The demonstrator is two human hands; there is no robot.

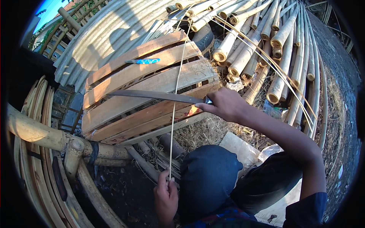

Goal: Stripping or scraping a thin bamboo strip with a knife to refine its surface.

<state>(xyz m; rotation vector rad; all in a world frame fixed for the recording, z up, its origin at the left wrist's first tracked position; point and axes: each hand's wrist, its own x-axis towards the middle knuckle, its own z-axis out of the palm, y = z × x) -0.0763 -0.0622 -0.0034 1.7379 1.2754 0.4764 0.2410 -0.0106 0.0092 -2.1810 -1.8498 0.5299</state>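
Note:
My right hand (224, 103) grips the handle of a long dark knife (152, 95), its blade stretched leftward across a wooden slatted pallet (125, 98). A thin pale bamboo strip (175, 91) runs from my left hand up over the pallet, crossing the blade near its handle end. My left hand (165, 195) pinches the strip's lower end beside my knee, which is covered in dark blue cloth (207, 178).
A small blue-handled tool (143, 61) lies on the pallet's upper slats. Cut bamboo poles (262, 41) are stacked at the upper right, with long thin strips (281, 76) arcing over them. Corrugated sheet (102, 34) lies behind; a curved bamboo frame (45, 152) stands at the left.

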